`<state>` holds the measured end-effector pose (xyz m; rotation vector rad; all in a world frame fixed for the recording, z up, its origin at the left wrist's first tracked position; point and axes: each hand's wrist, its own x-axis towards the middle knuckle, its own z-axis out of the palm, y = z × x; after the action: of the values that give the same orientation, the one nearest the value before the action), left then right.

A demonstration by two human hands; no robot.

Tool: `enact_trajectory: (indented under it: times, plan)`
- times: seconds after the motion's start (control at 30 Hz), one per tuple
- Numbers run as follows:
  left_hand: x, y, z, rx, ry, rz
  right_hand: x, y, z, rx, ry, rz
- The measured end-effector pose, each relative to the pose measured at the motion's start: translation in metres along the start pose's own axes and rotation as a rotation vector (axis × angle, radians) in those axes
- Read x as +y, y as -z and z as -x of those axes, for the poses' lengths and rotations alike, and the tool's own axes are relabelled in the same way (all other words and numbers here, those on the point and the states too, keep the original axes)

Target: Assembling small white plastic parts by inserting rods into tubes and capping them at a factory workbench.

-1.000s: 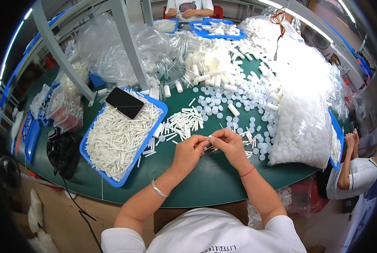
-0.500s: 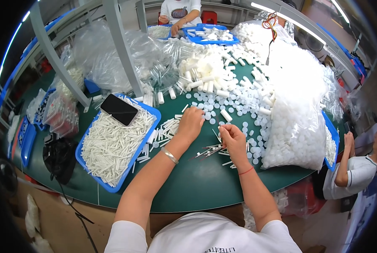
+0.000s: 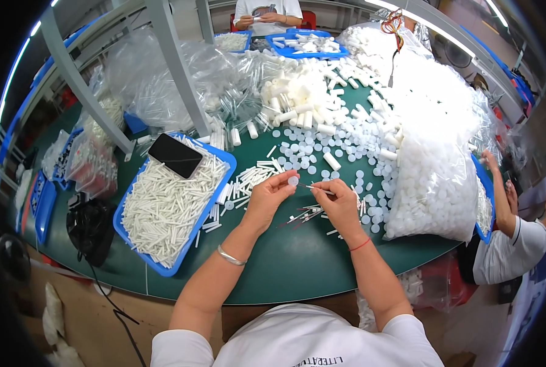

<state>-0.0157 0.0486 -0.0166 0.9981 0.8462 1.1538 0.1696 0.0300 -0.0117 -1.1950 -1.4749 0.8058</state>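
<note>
Green counter (image 3: 297,269) strewn with white caps. Blue tray (image 3: 163,211) of white tubes at left. Left hand (image 3: 270,199) pinches small white cap (image 3: 293,181); right hand (image 3: 340,205) grips thin stick (image 3: 313,188), tip just beside cap, above counter middle.

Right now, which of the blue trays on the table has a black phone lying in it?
The large blue tray on the person's left, filled with white sticks. The black phone lies at its far end. The other blue trays carry none.
</note>
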Motion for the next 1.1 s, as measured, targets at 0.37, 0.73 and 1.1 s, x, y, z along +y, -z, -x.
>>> enact_trajectory:
  times: [0.37,0.73,1.1]
  plan:
    - [-0.002,-0.002,0.001,-0.033,-0.070,-0.082,0.004,0.003,-0.001,0.027,-0.122,0.005]
    - [-0.008,0.002,0.000,-0.015,-0.068,-0.122,-0.002,0.006,-0.001,0.023,0.043,0.143]
    - [-0.002,-0.003,0.002,-0.059,0.232,0.033,-0.004,0.002,0.001,-0.101,0.164,0.167]
